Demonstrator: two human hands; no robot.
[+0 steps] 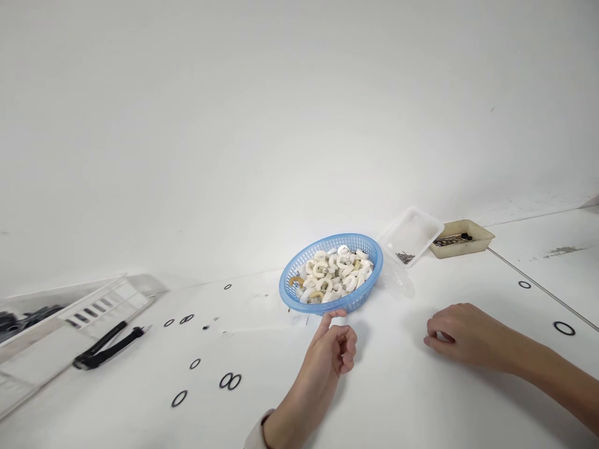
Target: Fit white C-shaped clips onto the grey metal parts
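My left hand [330, 352] is just in front of a blue plastic basket [286, 296]. Its index finger reaches up to the basket's near rim, though I cannot tell if it touches; the other fingers are loosely bent and apart, with nothing seen in them. The basket holds many white ring-shaped pieces [330, 274], a few of them yellowish. To the right, my right hand [456, 330] rests on the white table with its fingers curled in and the thumb tucked below. Nothing shows in the gap by its thumb.
Behind my right hand are a white tray [414, 229] with small metal pins and a cream box [463, 248] with dark parts. Black rubber rings [179, 398] lie scattered on the table. Black-handled pliers [110, 349] and a white slotted rack [100, 305] are at left.
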